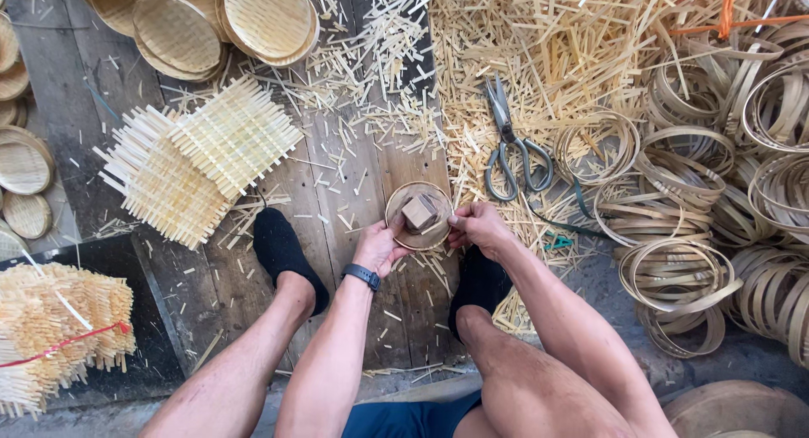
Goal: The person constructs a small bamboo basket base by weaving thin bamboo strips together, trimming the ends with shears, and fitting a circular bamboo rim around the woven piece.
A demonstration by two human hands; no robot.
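Small round shallow bamboo tray (pixel 419 235), woven base, bent-strip rim, low over the worn plank floor (pixel 337 185) between two black-slippered feet; a small pale wooden block (pixel 419 211) sits inside. Left hand (pixel 377 247) closed on its near-left rim; right hand (pixel 476 225) pinching the right rim. Grey metal shears (pixel 511 143) on loose bamboo offcuts. Square woven bamboo mats (pixel 198 156) stacked left; coiled bamboo hoops (pixel 683 227) piled right.
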